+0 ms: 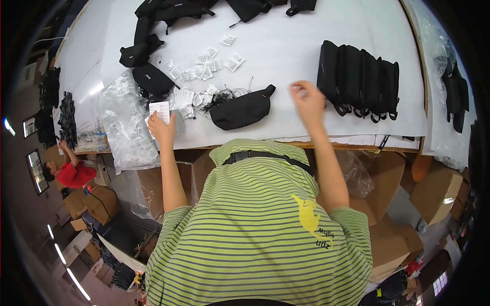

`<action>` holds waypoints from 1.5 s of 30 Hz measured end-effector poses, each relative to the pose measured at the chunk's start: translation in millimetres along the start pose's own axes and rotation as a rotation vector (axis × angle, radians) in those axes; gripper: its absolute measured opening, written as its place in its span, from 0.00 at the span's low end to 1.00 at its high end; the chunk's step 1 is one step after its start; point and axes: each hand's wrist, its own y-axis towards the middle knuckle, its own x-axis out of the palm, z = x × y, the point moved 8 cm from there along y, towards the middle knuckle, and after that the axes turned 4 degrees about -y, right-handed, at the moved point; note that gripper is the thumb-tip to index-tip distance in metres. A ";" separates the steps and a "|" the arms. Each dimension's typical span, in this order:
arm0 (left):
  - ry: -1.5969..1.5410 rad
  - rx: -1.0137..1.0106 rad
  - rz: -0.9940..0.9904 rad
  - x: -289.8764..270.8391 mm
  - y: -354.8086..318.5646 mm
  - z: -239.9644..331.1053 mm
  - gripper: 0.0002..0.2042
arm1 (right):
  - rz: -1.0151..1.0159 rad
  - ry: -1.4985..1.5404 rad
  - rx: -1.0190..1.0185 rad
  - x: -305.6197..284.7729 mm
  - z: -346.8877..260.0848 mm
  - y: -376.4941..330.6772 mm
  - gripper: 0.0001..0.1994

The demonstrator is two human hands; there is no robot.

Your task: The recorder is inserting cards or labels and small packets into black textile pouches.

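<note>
At the table's near left, my left hand (162,127) pinches a white printed tag (160,108) between thumb and fingers. Up and to the right of it, my right hand (309,104) is raised over the table with curled fingers. Something pale may be between those fingertips, too small to name. A black waist bag (242,111) lies between my two hands. Beside its left end is a tangle of black strings (220,98). White paper tags (182,98) lie just beyond my left hand, next to a black pouch (153,79).
Small white packets (204,69) are scattered across the white table (286,46). Several black bags (357,76) stand in a row at right, and more black bags (178,13) lie at the far edge. Clear plastic bags (125,122) cover the left. Below are cardboard boxes (385,178); a person in red (76,174) is far left.
</note>
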 end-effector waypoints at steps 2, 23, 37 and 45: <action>0.027 -0.021 -0.020 17.3 -9.6 -24.6 0.40 | -0.199 -0.163 0.024 70.6 -11.9 10.8 0.08; -0.432 0.151 0.212 -92.4 -29.5 38.7 0.15 | -0.246 0.394 -0.168 65.3 -137.4 12.6 0.04; -0.352 0.087 0.209 -73.7 -17.1 1.9 0.10 | -0.070 0.387 -0.411 13.7 -207.2 -1.1 0.05; -1.053 0.200 -1.092 -96.8 -112.7 136.5 0.06 | 0.106 0.226 -0.459 -17.5 -205.5 0.5 0.06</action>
